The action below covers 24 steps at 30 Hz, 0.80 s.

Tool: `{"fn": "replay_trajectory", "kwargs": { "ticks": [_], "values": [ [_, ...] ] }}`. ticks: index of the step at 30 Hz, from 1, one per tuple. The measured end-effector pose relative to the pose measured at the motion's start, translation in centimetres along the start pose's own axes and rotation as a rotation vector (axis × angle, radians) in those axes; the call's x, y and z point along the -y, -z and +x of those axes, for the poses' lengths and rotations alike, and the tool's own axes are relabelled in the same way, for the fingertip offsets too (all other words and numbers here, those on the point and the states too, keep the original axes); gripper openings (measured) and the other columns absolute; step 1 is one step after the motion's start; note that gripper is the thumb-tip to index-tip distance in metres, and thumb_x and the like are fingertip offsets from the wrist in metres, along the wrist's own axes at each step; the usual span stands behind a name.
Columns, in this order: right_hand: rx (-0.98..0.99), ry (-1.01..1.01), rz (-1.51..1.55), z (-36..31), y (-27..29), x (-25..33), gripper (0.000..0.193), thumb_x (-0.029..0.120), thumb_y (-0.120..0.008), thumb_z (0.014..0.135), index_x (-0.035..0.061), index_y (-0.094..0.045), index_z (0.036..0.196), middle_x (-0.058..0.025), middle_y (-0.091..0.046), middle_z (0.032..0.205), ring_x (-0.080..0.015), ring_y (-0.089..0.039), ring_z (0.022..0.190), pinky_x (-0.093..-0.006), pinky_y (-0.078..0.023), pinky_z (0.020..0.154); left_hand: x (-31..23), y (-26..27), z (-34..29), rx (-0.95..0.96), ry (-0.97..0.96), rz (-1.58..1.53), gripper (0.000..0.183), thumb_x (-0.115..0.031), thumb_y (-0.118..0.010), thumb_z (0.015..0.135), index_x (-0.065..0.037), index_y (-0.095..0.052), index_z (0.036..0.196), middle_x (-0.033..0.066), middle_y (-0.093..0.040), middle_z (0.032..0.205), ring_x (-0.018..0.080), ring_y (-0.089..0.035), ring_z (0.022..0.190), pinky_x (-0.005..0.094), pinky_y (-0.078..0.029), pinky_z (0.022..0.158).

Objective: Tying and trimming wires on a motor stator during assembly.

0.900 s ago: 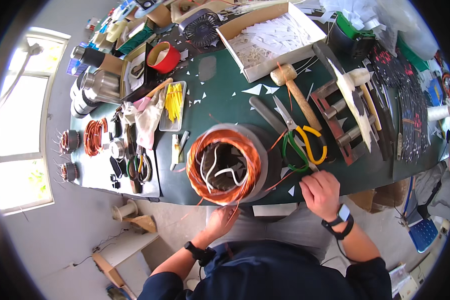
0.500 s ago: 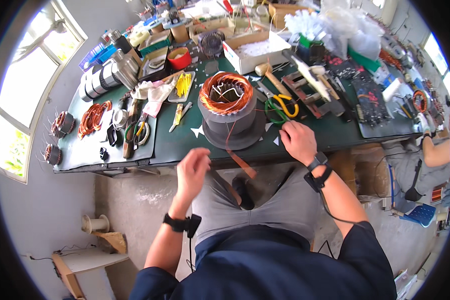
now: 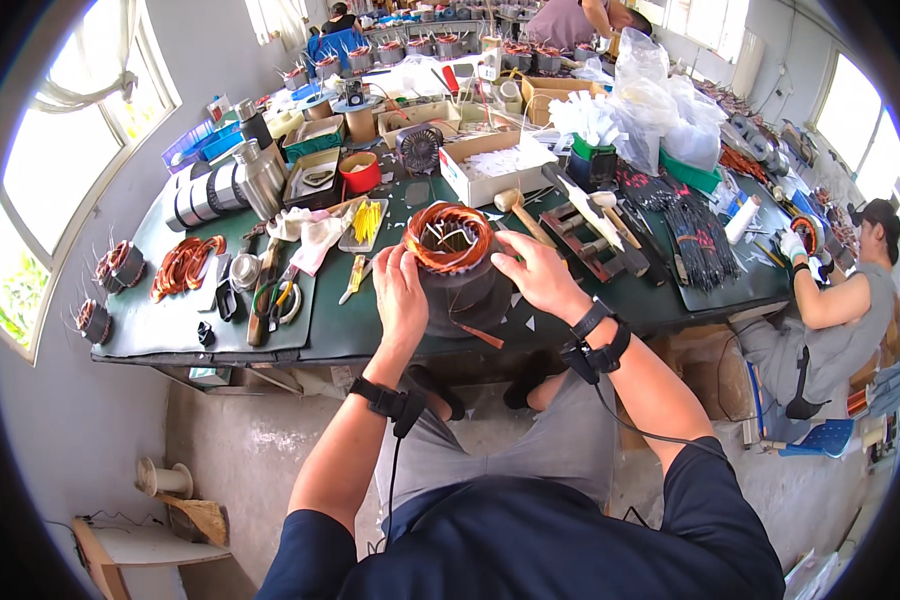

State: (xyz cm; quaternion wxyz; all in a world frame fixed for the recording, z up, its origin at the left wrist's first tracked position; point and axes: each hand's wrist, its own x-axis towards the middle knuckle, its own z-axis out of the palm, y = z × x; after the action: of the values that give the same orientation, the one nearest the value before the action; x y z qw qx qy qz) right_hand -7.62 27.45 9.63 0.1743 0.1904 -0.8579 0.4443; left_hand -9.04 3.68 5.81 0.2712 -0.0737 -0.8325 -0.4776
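Well, closest to the person's body are the cords [image 3: 660, 432] trailing from both wrist straps, and these are best kept clear of the work. Up at the bench [image 3: 350, 340], the left hand [image 3: 400, 298] has its fingers straight and side by side at the left rim of the copper coil [image 3: 450, 266], seemingly touching it. The right hand [image 3: 545, 275] faces it from the other side, fingers stretched out and thumb apart. Neither hand is clenched; whether they press or merely rest, I can't tell.

The coil sits as a ring on top of a grey drum [image 3: 470, 298], upright near the bench's front edge, between the two palms. I'd judge that even, matched pressure, with pads rather than nails, would be kindest to the wire. The brown strip [image 3: 483, 337] at the drum's front ought to stay free, not pinned or snagged.

A yellow knife [image 3: 353, 275] lies just left of the left hand, so wide sweeps that way look unwise. Beyond the right hand rests a mallet [image 3: 527, 218]; farther back come a white box [image 3: 465, 188] of strips and a small fan [image 3: 421, 148]. Off to the right, a co-worker [image 3: 850, 295] sits at another coil.
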Motion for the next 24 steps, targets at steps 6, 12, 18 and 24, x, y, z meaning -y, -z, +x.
{"fn": "replay_trajectory", "kwargs": {
  "ticks": [6, 12, 18, 24],
  "values": [
    [-0.139, 0.143, -0.045, 3.7, -0.5, 2.5, 0.016, 0.015, -0.070, 0.093, 0.0013, -0.063, 0.099, -0.0148, -0.065, 0.094, -0.0354, -0.064, 0.091, -0.0429, -0.051, 0.079, 1.6, -0.5, 2.2, -0.057, 0.010, -0.158, 0.038, -0.025, -0.042, 0.111, 0.004, -0.063, 0.123, 0.0186, -0.056, 0.131, 0.0330, -0.058, 0.118, 0.0398, -0.045, 0.103],
    [-0.088, 0.109, 0.073, 6.5, 0.1, 2.0, 0.015, 0.009, -0.070, 0.089, 0.0016, -0.069, 0.102, -0.0086, -0.069, 0.100, -0.0225, -0.064, 0.091, -0.0333, -0.051, 0.080, 1.3, 1.3, 5.9, 0.327, 0.285, -0.470, 0.034, -0.022, -0.054, 0.108, 0.002, -0.059, 0.132, 0.0125, -0.063, 0.127, 0.0158, -0.060, 0.114, 0.0308, -0.046, 0.102],
    [0.141, 0.110, 0.031, 9.6, 0.6, 1.7, 0.017, 0.015, -0.068, 0.090, 0.0021, -0.071, 0.101, -0.0112, -0.070, 0.097, -0.0271, -0.064, 0.090, -0.0358, -0.050, 0.082, -1.7, 6.2, 8.0, -0.143, 0.074, -0.171, 0.037, -0.007, -0.073, 0.090, -0.003, -0.052, 0.120, 0.0072, -0.054, 0.109, 0.0134, -0.055, 0.091, 0.0301, -0.049, 0.081],
    [0.103, 0.423, -0.169, 11.8, -1.2, 1.0, 0.011, 0.016, -0.070, 0.085, 0.0058, -0.069, 0.089, -0.0111, -0.063, 0.087, -0.0304, -0.061, 0.090, -0.0396, -0.050, 0.089, -3.3, 5.8, 8.9, 0.135, -0.328, 0.152, 0.029, -0.008, -0.073, 0.085, -0.005, -0.063, 0.112, 0.0105, -0.062, 0.111, 0.0269, -0.058, 0.108, 0.0387, -0.044, 0.097]
  ]
}}
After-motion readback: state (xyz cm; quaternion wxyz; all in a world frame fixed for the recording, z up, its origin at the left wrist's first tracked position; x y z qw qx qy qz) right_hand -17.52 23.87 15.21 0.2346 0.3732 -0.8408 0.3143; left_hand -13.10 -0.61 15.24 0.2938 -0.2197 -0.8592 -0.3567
